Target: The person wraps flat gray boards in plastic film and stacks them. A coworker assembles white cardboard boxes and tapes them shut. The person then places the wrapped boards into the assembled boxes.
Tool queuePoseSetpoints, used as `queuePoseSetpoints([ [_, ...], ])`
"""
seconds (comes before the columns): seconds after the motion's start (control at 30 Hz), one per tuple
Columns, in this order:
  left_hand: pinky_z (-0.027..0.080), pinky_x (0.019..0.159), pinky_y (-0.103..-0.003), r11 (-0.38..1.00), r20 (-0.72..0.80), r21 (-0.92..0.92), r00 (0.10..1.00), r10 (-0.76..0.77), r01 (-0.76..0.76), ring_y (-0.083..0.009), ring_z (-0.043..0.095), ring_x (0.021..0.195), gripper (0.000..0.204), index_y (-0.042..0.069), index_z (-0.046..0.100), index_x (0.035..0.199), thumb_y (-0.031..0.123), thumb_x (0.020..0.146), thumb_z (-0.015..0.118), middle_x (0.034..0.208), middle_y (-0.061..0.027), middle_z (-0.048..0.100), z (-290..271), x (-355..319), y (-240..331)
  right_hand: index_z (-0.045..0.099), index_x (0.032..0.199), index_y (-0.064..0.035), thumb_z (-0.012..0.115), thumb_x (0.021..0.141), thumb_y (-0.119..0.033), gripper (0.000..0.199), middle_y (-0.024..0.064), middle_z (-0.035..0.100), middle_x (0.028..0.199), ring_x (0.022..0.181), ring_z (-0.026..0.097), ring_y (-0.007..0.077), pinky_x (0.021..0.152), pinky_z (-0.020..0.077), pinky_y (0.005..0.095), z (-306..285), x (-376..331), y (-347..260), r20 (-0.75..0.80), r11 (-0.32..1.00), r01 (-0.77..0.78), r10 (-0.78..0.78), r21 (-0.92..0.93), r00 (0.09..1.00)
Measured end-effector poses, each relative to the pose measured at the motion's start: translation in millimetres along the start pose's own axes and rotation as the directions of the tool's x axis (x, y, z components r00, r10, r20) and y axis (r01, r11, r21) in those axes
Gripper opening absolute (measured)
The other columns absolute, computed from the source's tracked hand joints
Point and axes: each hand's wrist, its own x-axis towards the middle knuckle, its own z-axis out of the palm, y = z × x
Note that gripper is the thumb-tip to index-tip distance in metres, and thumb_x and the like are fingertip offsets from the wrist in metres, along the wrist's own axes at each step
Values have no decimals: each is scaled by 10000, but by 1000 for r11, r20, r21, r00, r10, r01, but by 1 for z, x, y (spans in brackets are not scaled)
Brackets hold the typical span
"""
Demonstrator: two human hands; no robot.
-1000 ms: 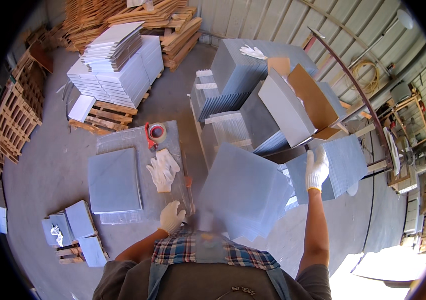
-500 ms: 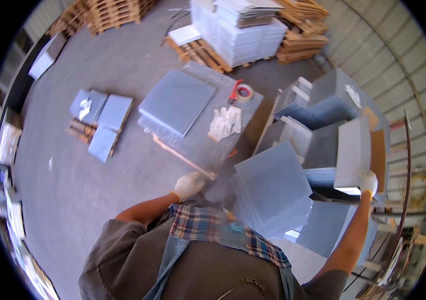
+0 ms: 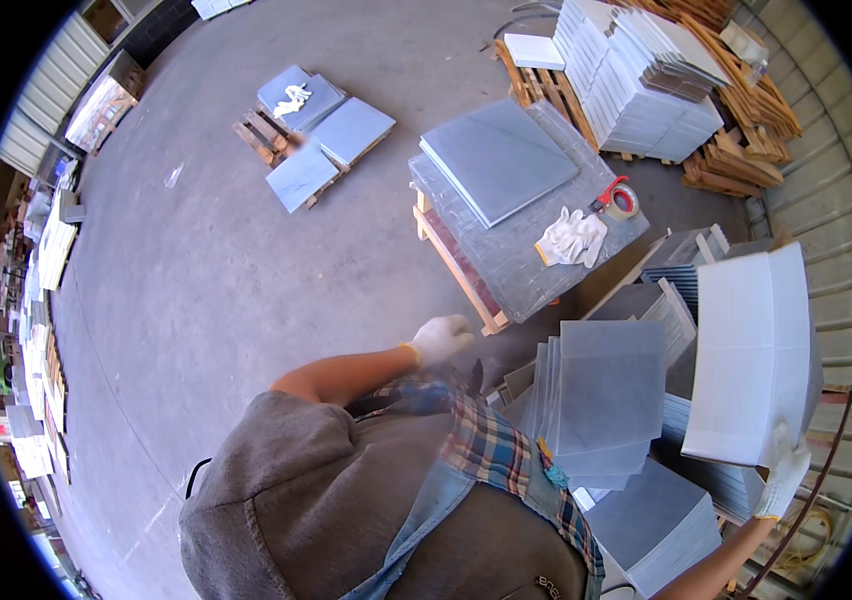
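Observation:
My right hand (image 3: 786, 472), in a white knit glove, grips the lower right edge of a white cardboard box (image 3: 751, 355). The box stands tilted over grey stone-like tiles at the right, and its inside is hidden. My left hand (image 3: 441, 340), also gloved, hovers before my chest, its fingers curled with nothing visible in them. Between the hands a fanned row of thin grey tiles (image 3: 611, 385) leans, with another stack of grey tiles (image 3: 646, 525) below it. Ahead of my left hand is a low worktable (image 3: 481, 255) carrying a short stack of grey square tiles (image 3: 499, 160).
On the worktable lie a white glove (image 3: 573, 238), a tape roll (image 3: 623, 202) and a red-handled tool (image 3: 608, 190). Further left, a wooden pallet (image 3: 256, 145) bears grey tiles. White boxes (image 3: 626, 95) are piled at the back right. A corrugated wall (image 3: 836, 220) closes the right side.
The white box in my right hand has been raised and tilted, showing a broad white side. My view has turned leftward, so the worktable and pallets sit further right.

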Motion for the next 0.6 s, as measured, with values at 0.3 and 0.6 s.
queuePoseSetpoints([
  [0.3, 515, 896, -459, 999, 65, -50, 998, 15, -12, -405, 658, 1019, 383, 8, 670, 1118, 323, 908, 614, 1090, -236, 689, -51, -35, -38, 642, 863, 86, 653, 901, -147, 237, 25, 563, 664, 651, 473, 88, 568, 427, 306, 108, -117, -183, 306, 950, 231, -289, 210, 907],
  [0.6, 515, 942, -411, 922, 43, -249, 954, -296, 297, -345, 670, 1077, 472, -13, 668, 1227, 366, 959, 582, 1139, -241, 696, -143, -100, -117, 733, 993, -12, 634, 930, -312, 322, 213, 715, 887, 825, 679, 394, 736, 526, 425, 337, -186, -276, 671, 806, 535, -543, 251, 504],
])
